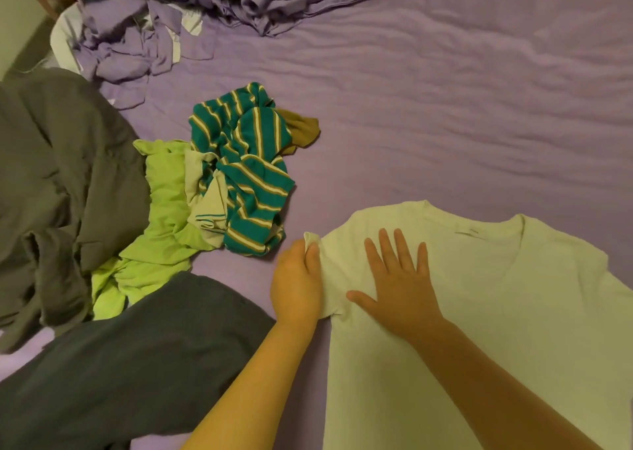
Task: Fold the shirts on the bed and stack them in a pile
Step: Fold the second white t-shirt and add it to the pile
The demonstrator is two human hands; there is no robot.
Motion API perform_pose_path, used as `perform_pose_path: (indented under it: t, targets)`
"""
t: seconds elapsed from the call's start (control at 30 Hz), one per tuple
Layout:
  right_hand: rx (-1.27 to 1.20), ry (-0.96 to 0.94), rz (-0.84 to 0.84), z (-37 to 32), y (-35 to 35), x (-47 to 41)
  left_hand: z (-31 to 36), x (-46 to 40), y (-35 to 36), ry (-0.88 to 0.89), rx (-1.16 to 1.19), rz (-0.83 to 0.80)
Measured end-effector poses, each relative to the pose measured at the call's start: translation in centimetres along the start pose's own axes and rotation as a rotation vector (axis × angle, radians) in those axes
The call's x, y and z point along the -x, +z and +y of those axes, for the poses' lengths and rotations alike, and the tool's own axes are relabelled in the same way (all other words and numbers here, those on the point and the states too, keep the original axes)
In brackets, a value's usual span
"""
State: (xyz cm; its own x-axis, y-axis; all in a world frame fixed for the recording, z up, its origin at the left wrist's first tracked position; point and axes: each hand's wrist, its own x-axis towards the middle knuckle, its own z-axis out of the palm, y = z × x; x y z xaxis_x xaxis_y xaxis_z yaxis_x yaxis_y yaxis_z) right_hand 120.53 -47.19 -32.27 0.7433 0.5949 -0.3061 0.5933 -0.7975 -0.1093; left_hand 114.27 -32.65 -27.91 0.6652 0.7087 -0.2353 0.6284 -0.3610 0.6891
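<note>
bed: purple sheet (445, 100), rumpled bedding bunched at the head end.
white shirt (479, 312): laid flat near me on the right, collar away from me.
left hand (296, 278): I pinch the edge of the left sleeve (327, 278), fingers curled on the cloth.
right hand (399, 285): flat, fingers spread, pressing the chest beside that sleeve.
step: my read, sleeve fold-in. Keep the right palm as anchor on the fold line, carry the sleeve over flat, smooth toward the hem.
waiting: striped shirt (243, 169) and green shirt (161, 217), crumpled, 2 to my left.
unclear: white hem and right sleeve cut off by frame; no pile in view; grey cloth (61, 182) at left, can't tell what it is.
</note>
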Motion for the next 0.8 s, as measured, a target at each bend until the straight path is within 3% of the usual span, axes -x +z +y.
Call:
perform_pose_path:
  t: [0.1, 0.23, 0.33, 0.47, 0.6, 0.73, 0.8]
  targets:
    - [0.003, 0.029, -0.047, 0.1, -0.6, 0.1, 1.5, 0.3, 0.1, 0.101, 0.077, -0.11]
    - [0.005, 0.071, -0.093, 1.9, -1.6, 2.4, 3.5, 1.7, 1.6, 0.225, -0.021, -0.28]
    - [0.004, 0.129, -0.097, 4.0, -1.2, 5.7, 3.8, 2.7, 3.6, 0.349, -0.265, -0.331]
    - [-0.001, 0.164, -0.117, 5.6, -0.3, 9.5, 2.6, 3.5, 5.4, 0.405, -0.367, -0.364]
    - [-0.019, 0.162, -0.143, 6.8, 0.0, 11.4, -0.2, 3.4, 6.5, 0.595, -0.732, -0.473]
    - [0.002, 0.091, -0.147, 8.8, 0.6, 11.8, -0.2, 3.3, 6.8, 0.616, -0.901, -0.524]
    - [-0.007, 0.064, -0.187, 9.6, 0.2, 11.8, 1.2, 4.2, 6.8, 0.539, -0.951, -0.527]
